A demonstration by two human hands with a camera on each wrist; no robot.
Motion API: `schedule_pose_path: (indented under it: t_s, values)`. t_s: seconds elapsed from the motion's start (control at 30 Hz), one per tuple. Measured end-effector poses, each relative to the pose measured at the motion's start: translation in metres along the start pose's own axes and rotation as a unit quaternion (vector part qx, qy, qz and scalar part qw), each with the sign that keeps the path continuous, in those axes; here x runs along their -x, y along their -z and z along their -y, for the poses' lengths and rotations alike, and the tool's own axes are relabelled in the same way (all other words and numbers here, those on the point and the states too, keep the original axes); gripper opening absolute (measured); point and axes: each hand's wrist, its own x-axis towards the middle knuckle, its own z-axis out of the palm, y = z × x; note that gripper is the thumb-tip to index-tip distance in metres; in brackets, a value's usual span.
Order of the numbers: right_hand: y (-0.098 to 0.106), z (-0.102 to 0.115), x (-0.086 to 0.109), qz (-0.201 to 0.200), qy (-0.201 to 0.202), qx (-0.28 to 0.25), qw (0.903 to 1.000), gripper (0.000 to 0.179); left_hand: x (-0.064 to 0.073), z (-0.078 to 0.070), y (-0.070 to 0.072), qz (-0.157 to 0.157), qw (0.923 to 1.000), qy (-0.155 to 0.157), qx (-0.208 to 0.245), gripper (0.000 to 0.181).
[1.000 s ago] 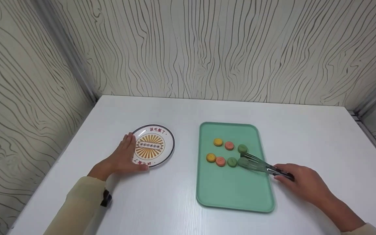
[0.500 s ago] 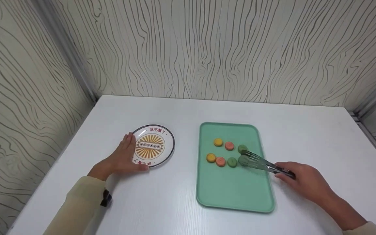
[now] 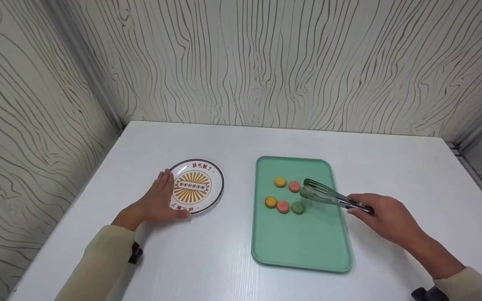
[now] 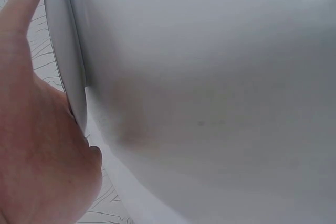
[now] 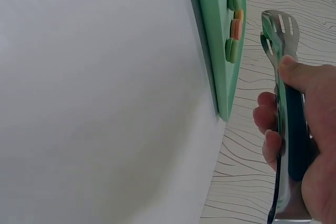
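Note:
My left hand (image 3: 154, 205) rests against the left side of the round white plate (image 3: 207, 196), its thumb and fingers spread along the rim. That plate (image 4: 73, 56) is seen edge-on in the left wrist view. My right hand (image 3: 385, 217) grips the metal tongs (image 3: 326, 195), which point left over the green tray (image 3: 299, 242). On the tray are yellow, pink and green macarons, including a green macaron (image 3: 298, 207) and a pink macaron (image 3: 294, 186) near the tong tips. The right wrist view shows two green macarons, with the nearer green macaron (image 5: 231, 50) left of the slotted tips.
A white table (image 3: 232, 142) holds the plate on the left and the tray right of centre. Patterned panels (image 3: 224, 62) stand along the back and sides. Two yellow macarons lie on the tray, among them the upper yellow macaron (image 3: 279, 182).
The right hand and tongs have risen and moved up the tray, so the tips now cover where the upper green macaron showed. The left hand and plate have stayed put.

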Motion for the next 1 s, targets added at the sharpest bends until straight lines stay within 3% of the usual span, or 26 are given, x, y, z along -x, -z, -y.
schedule_pose_path:
  t_s: [0.27,0.57,1.0]
  values:
    - [0.007,0.01,-0.022,-0.01,0.023,-0.011,0.9996,0.029,0.002,0.0,0.002,-0.006,0.9999,-0.013,-0.006,0.133]
    - [0.013,0.026,-0.047,0.008,0.017,-0.015,0.9997,0.036,0.001,-0.001,0.002,-0.002,1.0,-0.006,0.006,0.135]
    - [-0.004,0.054,-0.08,0.019,0.026,-0.023,0.9992,0.038,-0.001,0.0,0.001,-0.003,1.0,0.0,0.003,0.135]
